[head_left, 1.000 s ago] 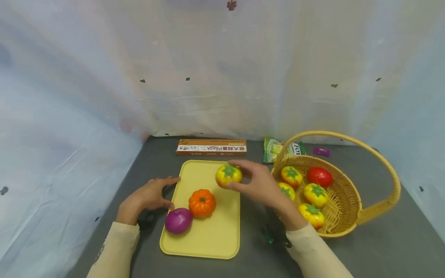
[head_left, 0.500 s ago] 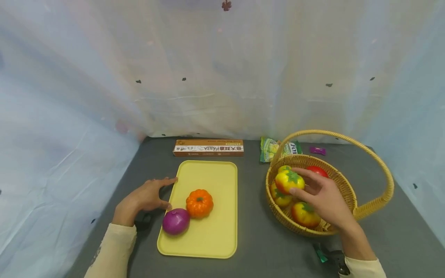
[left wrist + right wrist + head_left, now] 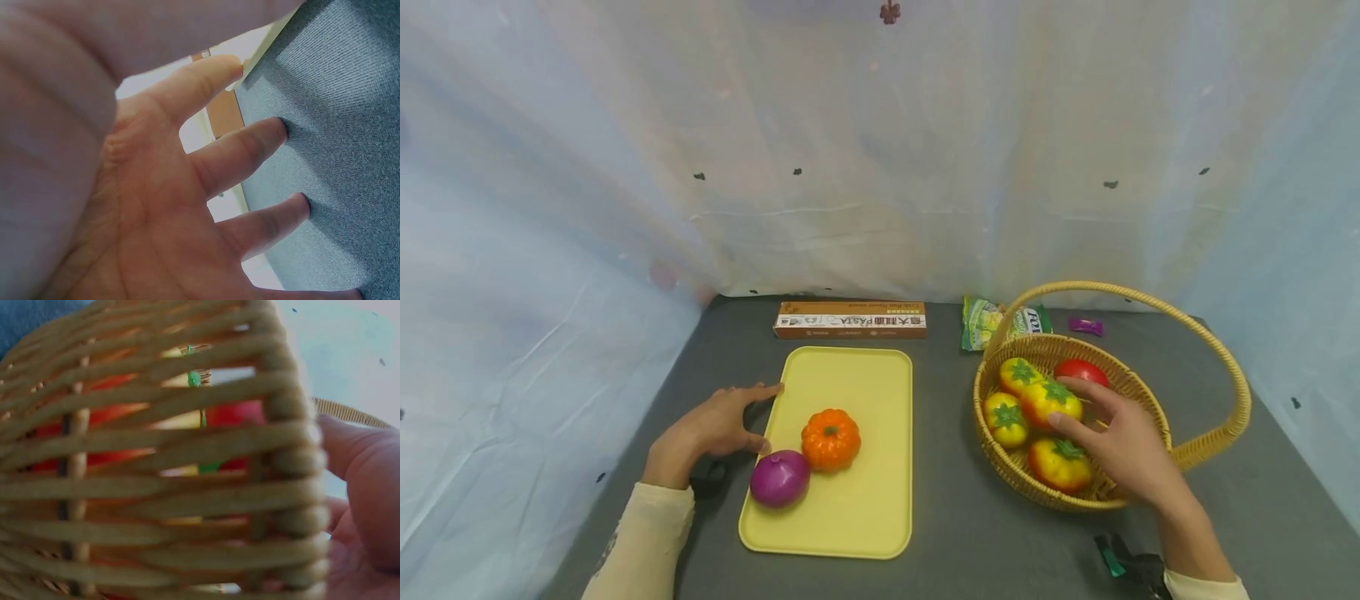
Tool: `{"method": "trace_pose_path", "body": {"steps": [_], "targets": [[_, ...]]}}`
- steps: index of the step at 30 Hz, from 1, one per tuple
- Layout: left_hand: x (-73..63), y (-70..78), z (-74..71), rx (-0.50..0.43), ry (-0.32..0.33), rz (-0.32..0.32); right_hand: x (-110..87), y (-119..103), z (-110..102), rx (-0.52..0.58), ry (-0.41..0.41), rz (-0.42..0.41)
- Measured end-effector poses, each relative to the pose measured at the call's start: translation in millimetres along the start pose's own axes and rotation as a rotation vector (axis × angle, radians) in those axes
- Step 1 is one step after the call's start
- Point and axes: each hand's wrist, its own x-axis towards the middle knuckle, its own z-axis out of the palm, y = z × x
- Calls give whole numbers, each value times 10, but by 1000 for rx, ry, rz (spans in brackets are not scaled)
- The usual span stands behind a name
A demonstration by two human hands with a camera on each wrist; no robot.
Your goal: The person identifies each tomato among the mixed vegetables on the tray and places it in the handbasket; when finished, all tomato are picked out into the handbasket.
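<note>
In the head view, my right hand (image 3: 1123, 442) reaches into the wicker basket (image 3: 1150, 398). Its thumb and fingers hold a yellow-orange toy persimmon (image 3: 1047, 407) with a green leafy top, low among other persimmons (image 3: 1060, 467). A red tomato (image 3: 1082, 372) lies behind it. My left hand (image 3: 711, 429) rests at the left side of the yellow tray (image 3: 880, 508), thumb and index finger touching its rim. On the tray sit a purple onion (image 3: 780, 479) and an orange pumpkin (image 3: 831, 440). The left wrist view shows spread fingers (image 3: 247, 153); basket weave (image 3: 156, 481) hides much of the right wrist view.
A pasta box (image 3: 850, 320) lies behind the tray. At the back, a green snack bag (image 3: 981, 323) and a small purple packet (image 3: 1086, 326) lie behind the basket. The basket's tall handle (image 3: 1217, 346) arches over its far right side. Pale curtains surround the grey table.
My right hand has carried the persimmon from above the tray rightward into the basket, then slightly further right and down among the others. The left hand stays at the tray's edge.
</note>
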Motion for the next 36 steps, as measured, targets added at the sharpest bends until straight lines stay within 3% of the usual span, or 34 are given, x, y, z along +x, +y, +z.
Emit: {"method": "trace_pose_path", "body": {"steps": [6,13,23,31,36], "targets": [[-3,-2,-12,1,0,-3,-2,-75,44,-163,86,-88],[-4,-4,10,2,2,29,-50,-36,8,-273,118,-55],[-3,18,-14,4,-6,15,17,-19,47,-287,50,-62],[-14,-5,-16,0,-9,7,31,51,29,-369,-10,-103],[-12,-12,-8,8,-9,13,39,91,33,-358,4,-103]]}}
